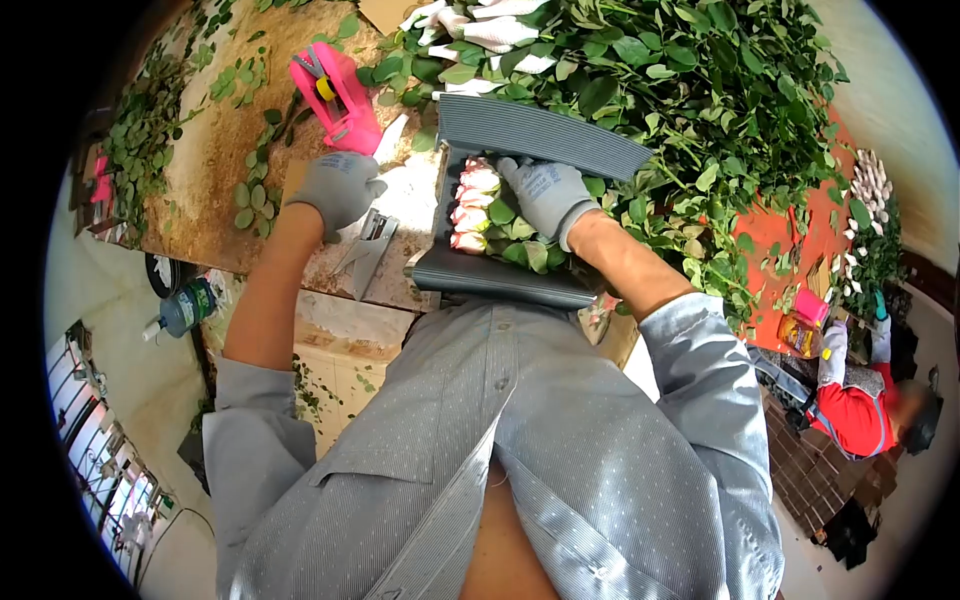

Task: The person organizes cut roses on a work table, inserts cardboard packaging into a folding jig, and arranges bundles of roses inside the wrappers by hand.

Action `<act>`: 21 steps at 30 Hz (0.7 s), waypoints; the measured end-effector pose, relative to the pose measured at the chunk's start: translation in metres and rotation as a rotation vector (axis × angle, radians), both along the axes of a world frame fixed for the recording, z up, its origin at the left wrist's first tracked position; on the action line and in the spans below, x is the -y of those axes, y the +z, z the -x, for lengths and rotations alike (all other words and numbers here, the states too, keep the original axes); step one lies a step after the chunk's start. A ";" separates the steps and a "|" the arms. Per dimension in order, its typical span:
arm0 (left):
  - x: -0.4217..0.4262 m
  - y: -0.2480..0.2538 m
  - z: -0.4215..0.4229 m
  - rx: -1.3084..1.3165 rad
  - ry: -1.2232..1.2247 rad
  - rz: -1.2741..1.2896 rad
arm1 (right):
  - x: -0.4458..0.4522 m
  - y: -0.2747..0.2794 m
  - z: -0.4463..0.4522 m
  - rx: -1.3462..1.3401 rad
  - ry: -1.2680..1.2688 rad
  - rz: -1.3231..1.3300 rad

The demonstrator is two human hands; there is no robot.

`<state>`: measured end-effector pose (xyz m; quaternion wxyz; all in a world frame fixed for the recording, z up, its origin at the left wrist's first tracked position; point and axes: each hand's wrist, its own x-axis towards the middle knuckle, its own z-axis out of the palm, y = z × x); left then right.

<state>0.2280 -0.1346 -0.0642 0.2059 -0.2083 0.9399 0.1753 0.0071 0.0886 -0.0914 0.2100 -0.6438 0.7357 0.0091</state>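
Note:
Pink and cream roses lie in a row on a dark ribbed holder, between its upper and lower flaps. My right hand, in a grey glove, rests over the stems and leaves just right of the blooms; what its curled fingers grip is hidden. To the left, my gloved left hand is closed above the table, its fingertips turned inward and their contents not visible. A pink tape dispenser stands just beyond it. Below and right of that hand lies a grey metal stapler-like tool.
Leafy stems pile across the back and right. White-wrapped bunches lie at the top. Loose leaves are scattered over the worn table. At the far right a co-worker in red works at an orange surface.

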 end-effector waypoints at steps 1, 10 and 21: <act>0.003 0.005 -0.003 0.152 0.040 -0.083 | 0.001 0.004 0.001 0.000 0.006 0.003; -0.079 0.012 0.044 -0.351 0.278 -0.365 | 0.014 0.028 -0.004 0.133 -0.049 -0.254; -0.097 0.002 0.048 -0.464 -0.049 -0.146 | 0.022 0.027 -0.002 0.153 -0.029 -0.276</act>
